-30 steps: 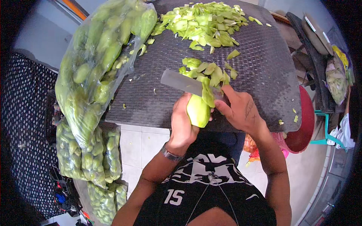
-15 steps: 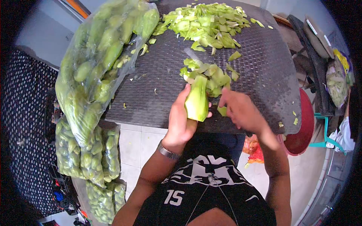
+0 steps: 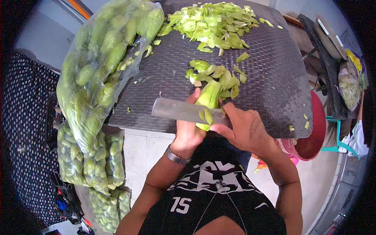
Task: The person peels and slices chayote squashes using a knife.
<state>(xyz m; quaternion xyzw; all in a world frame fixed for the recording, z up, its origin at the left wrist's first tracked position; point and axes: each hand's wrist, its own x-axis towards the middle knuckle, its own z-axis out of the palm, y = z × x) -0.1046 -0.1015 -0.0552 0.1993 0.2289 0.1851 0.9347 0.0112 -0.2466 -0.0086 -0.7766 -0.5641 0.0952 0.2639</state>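
My left hand (image 3: 190, 129) is closed around the lower side of a pale green, tapering vegetable (image 3: 210, 96), which looks like a chayote with flat peeled faces. Its narrow end points away from me. My right hand (image 3: 243, 127) grips a knife (image 3: 172, 109) with a broad blade and a blunt end; the handle is hidden in the fingers. The blade lies across the near part of the vegetable and passes over my left hand. A slice of peel (image 3: 205, 115) sits on the blade. Just beyond lie loose peelings (image 3: 221, 76) on the dark woven-textured table (image 3: 156, 92).
A large pile of green peelings (image 3: 213, 23) covers the far table. A clear plastic bag (image 3: 105, 58) of whole green vegetables leans over the left edge, above several smaller filled bags (image 3: 92, 160) on the floor. A red tub (image 3: 313, 133) and a teal stool (image 3: 333, 135) stand at right.
My right hand has moved left and toward me, from beside the vegetable onto it. The knife, blurred beyond the vegetable before, now lies across it. The vegetable has tilted slightly to the right.
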